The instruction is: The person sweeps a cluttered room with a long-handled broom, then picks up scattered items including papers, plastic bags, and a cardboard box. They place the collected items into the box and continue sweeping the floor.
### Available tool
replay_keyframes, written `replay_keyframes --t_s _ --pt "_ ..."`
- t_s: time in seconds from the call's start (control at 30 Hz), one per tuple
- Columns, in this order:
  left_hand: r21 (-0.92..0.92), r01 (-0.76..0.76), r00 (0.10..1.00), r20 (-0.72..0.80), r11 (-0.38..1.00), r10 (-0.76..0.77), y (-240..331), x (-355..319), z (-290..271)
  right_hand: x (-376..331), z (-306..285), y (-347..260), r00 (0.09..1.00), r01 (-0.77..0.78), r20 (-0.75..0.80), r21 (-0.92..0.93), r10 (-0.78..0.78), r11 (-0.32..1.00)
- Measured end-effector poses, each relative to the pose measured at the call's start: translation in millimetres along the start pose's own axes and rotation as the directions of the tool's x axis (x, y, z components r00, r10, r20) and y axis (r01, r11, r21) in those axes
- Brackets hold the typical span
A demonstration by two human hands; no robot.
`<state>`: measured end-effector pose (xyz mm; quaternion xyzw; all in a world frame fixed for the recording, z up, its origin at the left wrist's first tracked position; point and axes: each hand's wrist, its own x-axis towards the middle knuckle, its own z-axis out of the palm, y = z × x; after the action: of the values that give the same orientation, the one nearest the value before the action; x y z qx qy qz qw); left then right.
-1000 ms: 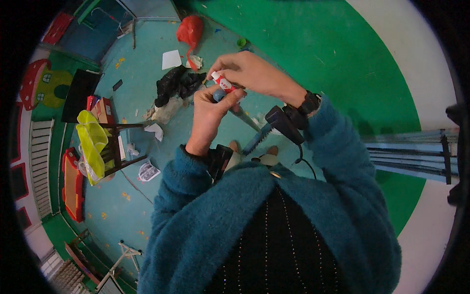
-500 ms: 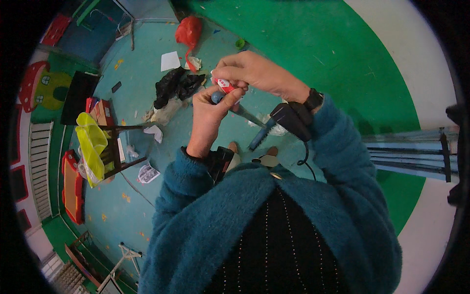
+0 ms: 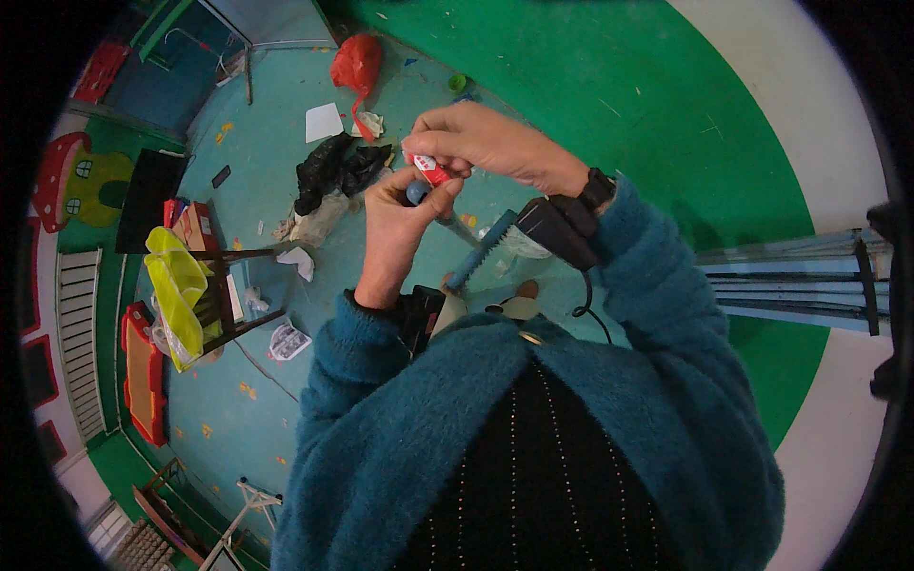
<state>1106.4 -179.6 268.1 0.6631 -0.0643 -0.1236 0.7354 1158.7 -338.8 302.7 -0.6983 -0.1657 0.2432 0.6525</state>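
My left hand (image 3: pixel 400 219) is raised in front of me, its thumb and fingers closed on a small red-and-white tube-shaped thing (image 3: pixel 433 169). From above, my right hand (image 3: pixel 476 143) pinches the thing's upper end, and its bent fingers hide part of it. Beside my left thumb shows the rounded blue-grey end of a pole (image 3: pixel 417 192), which slants down to the right below the hands. Whether my left palm grips this pole cannot be told. A blue strip with a toothed edge (image 3: pixel 484 249) hangs lower down, below my right wrist.
Black plastic bags (image 3: pixel 328 171), a red bag (image 3: pixel 357 65) and a white sheet (image 3: pixel 324 122) lie on the floor ahead. At left a yellow-green bag (image 3: pixel 176 295) hangs on a dark wooden frame (image 3: pixel 228 333). Blue bars (image 3: pixel 790 285) stand at right. Black devices (image 3: pixel 557 233) sit on my wrists.
Both hands have shifted slightly left together, still on the red-and-white thing. The toothed blue strip has swung left and nearer to me.
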Motion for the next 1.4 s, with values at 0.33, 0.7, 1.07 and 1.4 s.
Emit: replay_keyframes --t_s 0.33,0.7,1.07,1.4 --pt "-0.113 0.094 0.961 0.269 0.989 -0.06 -13.0 0.2 -14.7 -4.0 0.5 20.5 0.999 0.036 -0.036 -0.038 -0.038 0.999" --pt "-0.045 0.231 0.971 0.076 0.972 -0.228 -61.3 9.4 -21.7 -56.7 29.7 146.4 0.839 -0.402 -0.276 0.268 0.469 0.876" --pt "-0.042 0.263 0.95 0.184 0.964 -0.252 -88.5 4.4 14.9 -81.8 64.3 197.0 0.957 -0.019 -0.285 0.116 0.051 0.993" --pt "-0.083 0.432 0.891 0.192 0.898 -0.411 -112.8 8.2 -79.5 -210.7 49.0 248.1 0.871 0.128 0.151 0.849 0.468 -0.513"
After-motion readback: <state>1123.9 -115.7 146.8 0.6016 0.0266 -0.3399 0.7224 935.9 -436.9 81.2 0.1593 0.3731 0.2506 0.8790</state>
